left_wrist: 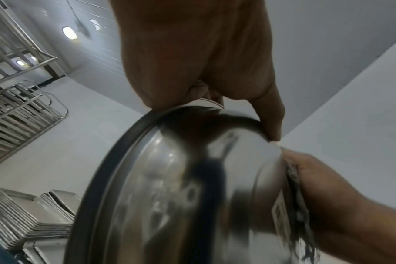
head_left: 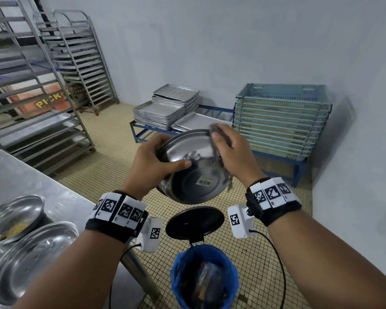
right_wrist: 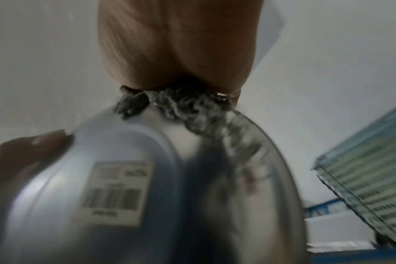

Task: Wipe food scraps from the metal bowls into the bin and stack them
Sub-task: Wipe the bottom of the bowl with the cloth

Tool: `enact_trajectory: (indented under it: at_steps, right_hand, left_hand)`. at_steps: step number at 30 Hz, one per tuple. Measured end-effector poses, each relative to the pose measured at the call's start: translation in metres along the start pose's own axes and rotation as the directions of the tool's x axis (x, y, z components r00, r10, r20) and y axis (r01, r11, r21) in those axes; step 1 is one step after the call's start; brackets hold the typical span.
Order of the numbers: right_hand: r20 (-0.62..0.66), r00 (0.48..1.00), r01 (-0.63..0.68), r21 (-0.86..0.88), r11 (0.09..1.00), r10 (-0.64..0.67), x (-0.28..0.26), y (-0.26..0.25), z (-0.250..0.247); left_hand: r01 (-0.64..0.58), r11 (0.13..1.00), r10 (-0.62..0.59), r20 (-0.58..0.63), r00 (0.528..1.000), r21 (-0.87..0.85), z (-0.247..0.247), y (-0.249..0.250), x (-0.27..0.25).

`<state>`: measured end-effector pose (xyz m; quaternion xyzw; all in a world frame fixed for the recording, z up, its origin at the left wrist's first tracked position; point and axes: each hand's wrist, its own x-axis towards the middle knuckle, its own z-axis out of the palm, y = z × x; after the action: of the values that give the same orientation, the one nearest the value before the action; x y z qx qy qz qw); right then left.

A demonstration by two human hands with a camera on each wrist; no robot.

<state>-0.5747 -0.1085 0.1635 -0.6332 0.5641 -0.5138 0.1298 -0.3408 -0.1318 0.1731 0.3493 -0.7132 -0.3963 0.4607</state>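
Observation:
A metal bowl (head_left: pixel 187 172) is held tilted in the air above the bin (head_left: pixel 204 277), its underside with a barcode sticker (head_left: pixel 205 181) facing me. My left hand (head_left: pixel 152 161) grips its left rim, thumb across the underside. My right hand (head_left: pixel 232 150) holds a grey cloth (head_left: pixel 216 152) against the bowl's upper right rim. The left wrist view shows the bowl (left_wrist: pixel 181 187) and the cloth (left_wrist: pixel 298 192). In the right wrist view the cloth (right_wrist: pixel 176 105) is bunched over the rim of the bowl (right_wrist: pixel 124 178). Two more bowls (head_left: pixel 13 217) (head_left: pixel 29 259) sit on the steel table (head_left: pixel 31 175) at left.
The bin has a blue liner and its black lid (head_left: pixel 194 221) stands open. Steel tray racks (head_left: pixel 31 85) stand at left. Stacked metal trays (head_left: pixel 167 108) and stacked crates (head_left: pixel 281 121) rest on a blue low stand (head_left: pixel 299 168) by the wall. The floor is tiled.

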Motion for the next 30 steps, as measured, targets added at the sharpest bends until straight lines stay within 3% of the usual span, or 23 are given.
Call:
enact_trajectory:
  at_steps: [2,4,9,11,15,18,23,27,30]
  right_hand:
    - [-0.017,0.991,-0.129,0.145,0.981,0.132,-0.006,0.009,-0.002]
    - [-0.045,0.986,-0.151,0.165,0.975,0.161,-0.009,0.009,-0.003]
    - [0.008,0.996,0.09,-0.12,0.989,-0.09,0.006,-0.009,0.003]
    - [0.0,0.994,0.109,-0.149,0.983,-0.111,0.008,-0.011,0.003]
    - [-0.036,0.985,-0.159,0.208,0.965,0.17,0.0,0.008,-0.003]
    - [-0.038,0.97,-0.22,0.297,0.929,0.242,-0.005,0.017,-0.002]
    - [-0.042,0.995,-0.084,0.112,0.99,0.09,0.001,-0.002,-0.009]
    - [0.015,0.997,0.076,-0.06,0.995,-0.076,0.006,-0.02,-0.01]
    - [0.034,0.986,0.166,-0.163,0.973,-0.162,0.005,-0.024,-0.008]
  left_hand:
    - [0.01,0.998,-0.013,-0.039,0.999,-0.068,-0.004,-0.001,-0.001]
    - [0.023,0.995,-0.027,-0.044,0.999,-0.098,-0.003,0.0,-0.001]
    - [0.031,0.997,-0.031,0.007,0.999,-0.068,0.006,-0.001,0.001]
    - [0.032,0.995,-0.032,-0.004,0.999,-0.098,0.007,-0.002,0.001]
    - [0.03,0.976,-0.051,-0.09,0.995,-0.217,0.001,-0.005,-0.002]
    - [0.059,0.977,-0.076,-0.075,0.994,-0.205,-0.002,-0.007,-0.003]
    - [0.032,0.986,-0.04,0.044,0.998,0.166,-0.004,0.002,0.003]
    - [-0.04,0.955,-0.002,0.144,0.99,0.293,-0.005,0.014,0.011]
    - [-0.07,0.958,0.026,0.159,0.987,0.279,-0.002,0.018,0.012]
